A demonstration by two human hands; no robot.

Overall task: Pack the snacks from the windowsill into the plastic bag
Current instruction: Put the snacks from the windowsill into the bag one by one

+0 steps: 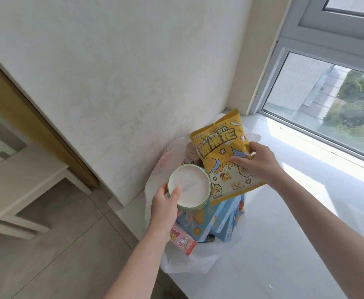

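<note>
Hands grip cup (188,187) and popcorn bag (222,156).

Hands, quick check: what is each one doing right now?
Left hand: closed on the round green-rimmed tub.
Right hand: closed on the yellow popcorn bag, over the plastic bag.

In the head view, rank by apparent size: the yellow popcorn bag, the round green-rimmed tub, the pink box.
1. Yellow popcorn bag, largest.
2. Round green-rimmed tub.
3. Pink box, smallest, though the left arm partly hides it.
</note>
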